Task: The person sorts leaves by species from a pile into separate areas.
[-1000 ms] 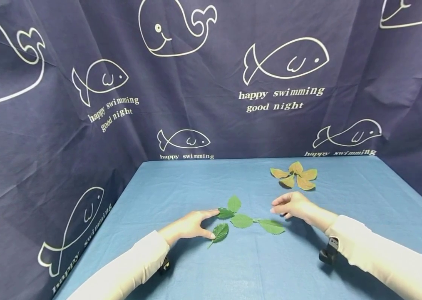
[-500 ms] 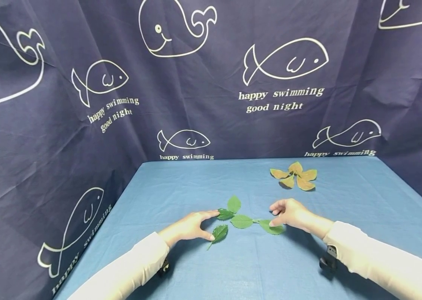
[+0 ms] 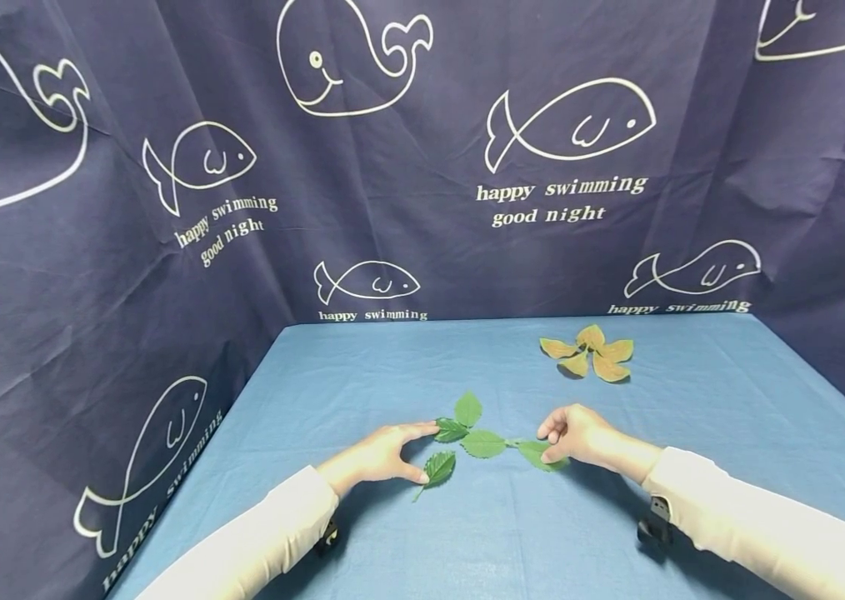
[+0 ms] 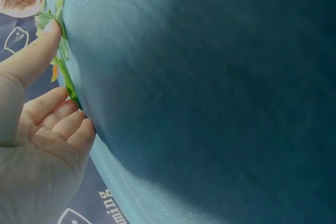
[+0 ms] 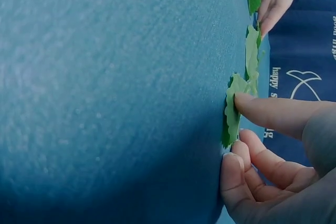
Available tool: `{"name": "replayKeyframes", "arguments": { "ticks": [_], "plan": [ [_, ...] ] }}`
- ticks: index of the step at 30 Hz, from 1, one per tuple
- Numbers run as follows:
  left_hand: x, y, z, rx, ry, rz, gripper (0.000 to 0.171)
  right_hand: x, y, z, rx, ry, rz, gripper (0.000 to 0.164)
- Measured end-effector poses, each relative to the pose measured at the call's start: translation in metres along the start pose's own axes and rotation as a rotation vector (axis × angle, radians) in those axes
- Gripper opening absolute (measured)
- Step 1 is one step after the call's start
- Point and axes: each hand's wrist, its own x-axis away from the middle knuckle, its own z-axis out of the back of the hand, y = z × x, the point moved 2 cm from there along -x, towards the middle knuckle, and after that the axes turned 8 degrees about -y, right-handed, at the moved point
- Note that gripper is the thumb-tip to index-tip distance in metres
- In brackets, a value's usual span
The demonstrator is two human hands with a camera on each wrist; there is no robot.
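Observation:
Several green serrated leaves lie on the blue cloth. My left hand (image 3: 377, 454) has its index fingertip at a dark green leaf (image 3: 451, 429) and its thumb tip at the stem side of another dark leaf (image 3: 441, 468). In the left wrist view its other fingers are spread loosely along the cloth. My right hand (image 3: 587, 435) rests its thumb (image 5: 273, 116) on the rightmost pale green leaf (image 5: 234, 109); its other fingers are bent, apart from the thumb, by the leaf's tip. Two more pale leaves, one middle (image 3: 484, 444) and one upper (image 3: 468, 409), lie between the hands.
Several yellow-brown leaves (image 3: 608, 369) form a flower shape farther back on the right. Blue cloth (image 3: 362, 358) covers the table. A dark curtain (image 3: 422, 208) printed with white fish stands behind and at the left.
My right hand has come down and toward the person, and its thumb now touches the rightmost leaf. The left hand has stayed almost still.

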Motion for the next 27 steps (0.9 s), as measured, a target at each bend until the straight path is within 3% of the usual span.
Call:
{"name": "replayKeyframes", "arguments": {
  "ticks": [19, 27],
  "plan": [
    [0.0022, 0.0048, 0.0001, 0.012, -0.006, 0.011, 0.075, 0.0003, 0.0001, -0.0025, -0.007, 0.021, -0.019, 0.023],
    [0.0016, 0.0037, -0.0002, 0.003, -0.007, 0.013, 0.075, -0.0013, 0.0023, -0.0004, -0.028, 0.017, -0.02, 0.01]
  ]
}}
